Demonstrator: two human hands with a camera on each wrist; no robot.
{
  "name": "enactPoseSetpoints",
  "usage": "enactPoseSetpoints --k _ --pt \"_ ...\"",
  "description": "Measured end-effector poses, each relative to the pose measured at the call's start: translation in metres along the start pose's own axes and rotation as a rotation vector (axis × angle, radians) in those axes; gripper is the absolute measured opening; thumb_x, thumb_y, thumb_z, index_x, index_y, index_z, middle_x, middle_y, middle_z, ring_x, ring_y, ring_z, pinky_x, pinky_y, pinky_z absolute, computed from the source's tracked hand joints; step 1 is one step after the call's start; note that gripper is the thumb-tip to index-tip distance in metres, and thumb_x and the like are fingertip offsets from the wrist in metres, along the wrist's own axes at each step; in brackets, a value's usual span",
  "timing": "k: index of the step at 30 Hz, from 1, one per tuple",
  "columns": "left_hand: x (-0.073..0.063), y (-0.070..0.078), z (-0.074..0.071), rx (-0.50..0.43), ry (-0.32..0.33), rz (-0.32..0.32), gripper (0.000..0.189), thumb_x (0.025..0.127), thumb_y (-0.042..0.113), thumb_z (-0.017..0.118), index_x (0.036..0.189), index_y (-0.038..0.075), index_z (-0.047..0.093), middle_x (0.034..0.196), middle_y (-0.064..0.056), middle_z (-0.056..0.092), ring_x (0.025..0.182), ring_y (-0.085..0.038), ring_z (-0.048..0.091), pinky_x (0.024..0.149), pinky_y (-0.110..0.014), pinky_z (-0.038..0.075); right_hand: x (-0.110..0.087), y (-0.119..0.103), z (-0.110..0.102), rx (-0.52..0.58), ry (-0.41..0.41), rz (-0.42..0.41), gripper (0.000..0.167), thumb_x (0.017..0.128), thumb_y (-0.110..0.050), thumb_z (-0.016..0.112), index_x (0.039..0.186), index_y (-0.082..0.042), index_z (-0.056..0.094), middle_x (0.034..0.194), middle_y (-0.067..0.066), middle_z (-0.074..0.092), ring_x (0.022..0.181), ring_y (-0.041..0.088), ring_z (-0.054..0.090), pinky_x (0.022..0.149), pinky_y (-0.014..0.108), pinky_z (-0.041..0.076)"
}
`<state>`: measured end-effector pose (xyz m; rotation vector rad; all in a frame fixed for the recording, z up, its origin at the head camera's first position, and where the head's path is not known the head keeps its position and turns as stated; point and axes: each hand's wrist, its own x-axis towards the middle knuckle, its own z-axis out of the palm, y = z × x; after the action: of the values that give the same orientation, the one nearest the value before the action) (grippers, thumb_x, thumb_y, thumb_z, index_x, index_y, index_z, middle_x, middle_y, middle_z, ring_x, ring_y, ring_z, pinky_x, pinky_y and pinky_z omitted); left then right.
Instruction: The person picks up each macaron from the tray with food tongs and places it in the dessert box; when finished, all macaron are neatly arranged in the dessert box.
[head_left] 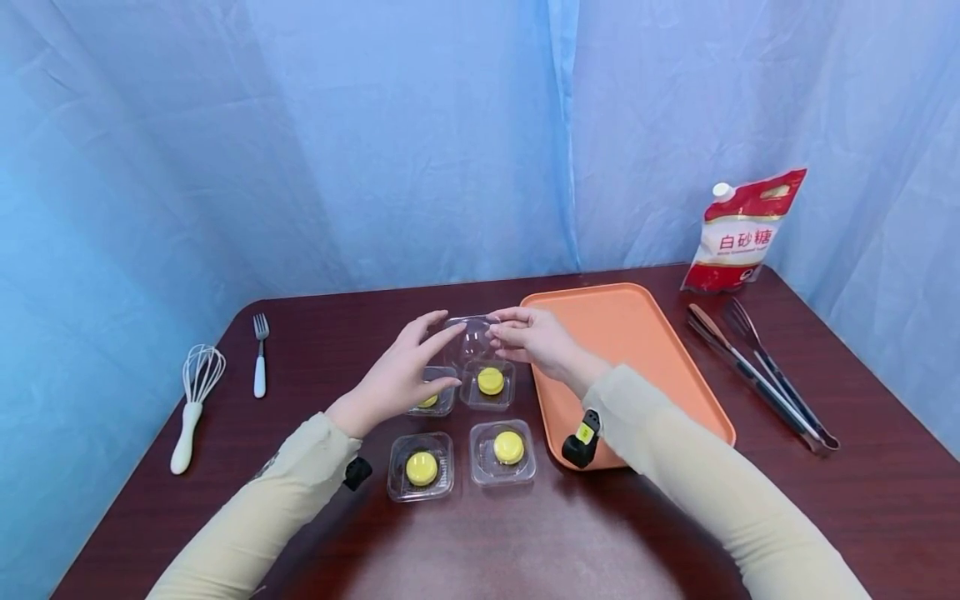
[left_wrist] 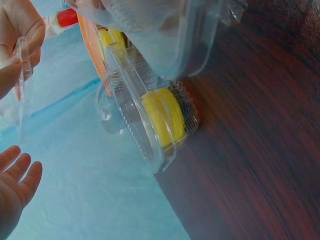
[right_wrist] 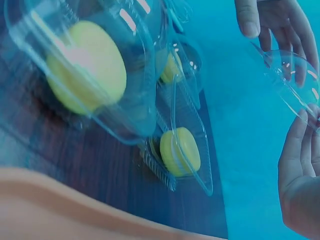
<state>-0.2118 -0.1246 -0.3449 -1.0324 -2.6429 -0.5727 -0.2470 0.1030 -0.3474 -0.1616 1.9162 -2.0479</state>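
Note:
My right hand (head_left: 534, 337) pinches the edge of a clear domed plastic lid (head_left: 474, 340), raised above the back boxes. My left hand (head_left: 405, 367) is to the left of the lid, thumb spread away from the fingers; in the left wrist view a gap shows between its fingertips and the lid. Under the hands are a back right clear box (head_left: 487, 402) with a yellow macaron (head_left: 491, 381) and a back left box (head_left: 447, 403), partly hidden by the left hand. Nearer stand a front left box (head_left: 421, 495) and a front right box (head_left: 502, 478), each with one yellow macaron.
An orange tray (head_left: 622, 333) lies to the right, beneath the right forearm. Tongs (head_left: 772, 383) and a red and white sugar pouch (head_left: 742, 233) are beyond it. On the left are a white-handled whisk (head_left: 192, 408) and a fork (head_left: 260, 358).

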Motion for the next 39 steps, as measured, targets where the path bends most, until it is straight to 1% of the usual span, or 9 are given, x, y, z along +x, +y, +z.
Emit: enactPoseSetpoints --k 9,14,19,24,26,28,32,36,39 --pt "-0.002 0.003 -0.001 0.029 -0.022 0.009 0.074 0.078 0.019 0.079 0.142 0.012 0.043 0.144 -0.018 0.039 0.131 -0.033 0.040 0.102 -0.044 0.043 -0.007 0.001 0.003 0.084 -0.038 0.025 0.036 0.097 -0.004 0.047 0.131 0.007 0.045 0.079 -0.007 0.064 0.072 0.004 0.061 0.066 0.017 0.052" --pt "-0.002 0.005 -0.001 0.028 -0.037 0.028 0.075 0.077 0.019 0.079 0.142 0.010 0.043 0.144 -0.019 0.039 0.131 -0.033 0.040 0.103 -0.044 0.042 -0.011 0.003 0.005 0.120 -0.054 0.030 0.033 0.097 -0.004 0.047 0.129 0.006 0.046 0.080 -0.006 0.064 0.072 0.004 0.061 0.066 0.017 0.052" --pt "-0.002 0.006 0.000 0.036 -0.029 0.073 0.076 0.075 0.019 0.081 0.141 0.007 0.044 0.142 -0.021 0.041 0.130 -0.035 0.042 0.103 -0.044 0.041 -0.012 0.005 0.005 0.109 -0.048 0.034 0.037 0.097 -0.005 0.048 0.132 0.007 0.045 0.080 -0.005 0.064 0.071 0.005 0.061 0.066 0.017 0.052" --pt "0.000 0.005 0.000 0.053 -0.023 0.096 0.074 0.075 0.019 0.081 0.139 0.007 0.047 0.137 -0.020 0.046 0.126 -0.034 0.045 0.102 -0.044 0.041 -0.012 0.007 0.003 0.063 -0.056 0.021 0.038 0.098 -0.006 0.048 0.133 0.007 0.044 0.083 -0.004 0.064 0.073 0.005 0.062 0.070 0.019 0.053" --pt "0.000 0.005 -0.001 0.048 -0.029 0.099 0.073 0.075 0.020 0.081 0.138 0.007 0.047 0.135 -0.020 0.048 0.124 -0.033 0.047 0.102 -0.044 0.042 -0.013 0.007 0.002 -0.004 -0.051 -0.001 0.039 0.097 -0.008 0.050 0.133 0.006 0.045 0.091 0.001 0.066 0.078 0.006 0.064 0.074 0.022 0.055" --pt "0.001 0.005 -0.003 0.044 -0.038 0.099 0.072 0.075 0.021 0.081 0.138 0.007 0.048 0.133 -0.019 0.049 0.123 -0.032 0.048 0.101 -0.044 0.043 -0.014 0.006 0.001 -0.100 -0.046 -0.043 0.040 0.096 -0.011 0.053 0.133 0.004 0.046 0.103 0.010 0.066 0.088 0.012 0.065 0.082 0.029 0.055" --pt "0.003 0.003 -0.005 0.026 -0.063 0.086 0.071 0.076 0.024 0.080 0.138 0.008 0.048 0.132 -0.016 0.051 0.122 -0.029 0.048 0.101 -0.042 0.043 -0.018 0.006 -0.003 -0.394 -0.034 -0.171 0.048 0.091 -0.018 0.063 0.134 -0.002 0.049 0.124 0.019 0.058 0.108 0.026 0.060 0.093 0.042 0.050" --pt "0.005 0.001 -0.006 -0.008 -0.081 0.075 0.071 0.076 0.025 0.080 0.138 0.008 0.049 0.132 -0.014 0.052 0.121 -0.028 0.049 0.101 -0.042 0.043 -0.023 0.006 -0.006 -0.671 -0.046 -0.326 0.058 0.084 -0.024 0.071 0.133 -0.003 0.050 0.122 0.017 0.057 0.111 0.030 0.056 0.095 0.044 0.047" --pt "0.007 -0.001 -0.006 -0.022 -0.109 0.069 0.071 0.076 0.025 0.080 0.138 0.008 0.049 0.132 -0.014 0.051 0.121 -0.028 0.049 0.100 -0.042 0.043 -0.025 0.008 -0.007 -0.807 -0.068 -0.439 0.065 0.079 -0.026 0.076 0.133 -0.002 0.049 0.124 0.016 0.056 0.111 0.030 0.054 0.096 0.045 0.046"
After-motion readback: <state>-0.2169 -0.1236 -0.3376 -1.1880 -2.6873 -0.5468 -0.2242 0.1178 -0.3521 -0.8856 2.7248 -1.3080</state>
